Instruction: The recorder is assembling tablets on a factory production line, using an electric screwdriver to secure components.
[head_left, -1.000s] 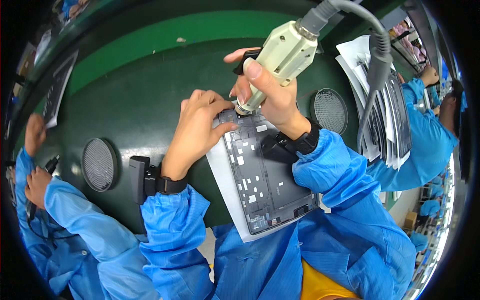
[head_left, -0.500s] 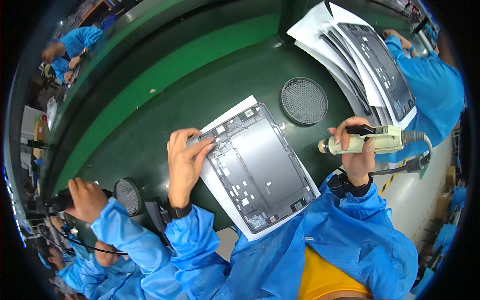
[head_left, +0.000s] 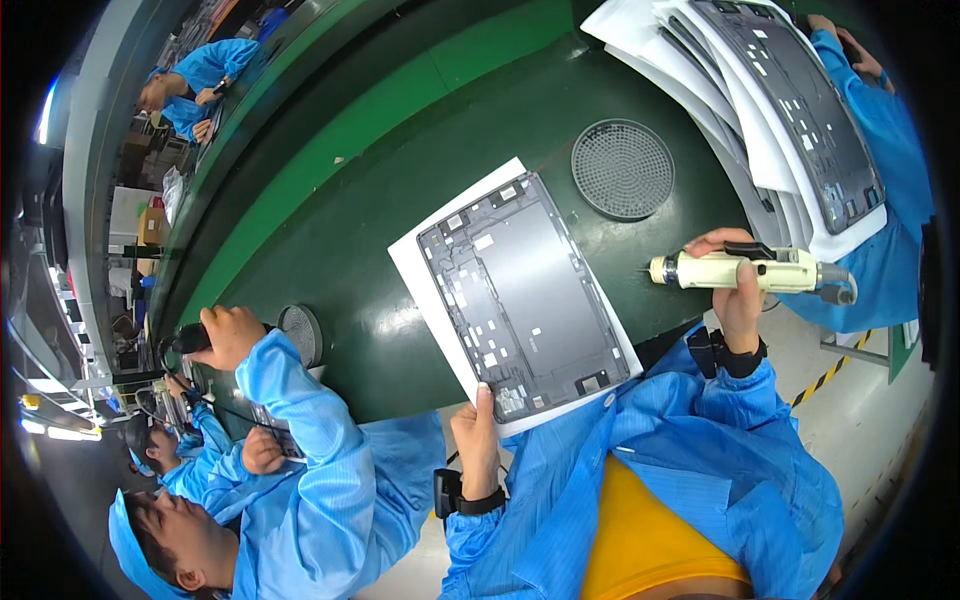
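Driver's off the work now: right hand (head_left: 735, 290) has swung the cream electric screwdriver (head_left: 745, 270) out past the desk's near edge, grip clamped round its body, bit pointing back at the panel, w/ clear gap between. Half a sec ago it was closer in; a sec ago bit was down on the top corner. Left hand (head_left: 478, 440) has dropped to the near edge, fingers pinching the dark tablet back panel (head_left: 525, 295) & white sheet (head_left: 430, 275) at the near corner. Panel lies flat mid-desk (head_left: 330, 230), round mesh tray (head_left: 622, 168) beyond. Looks like that screw's done.

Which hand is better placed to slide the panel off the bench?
Left. The left hand already grips the panel at its near edge; the right hand is full with the screwdriver, off to the side.
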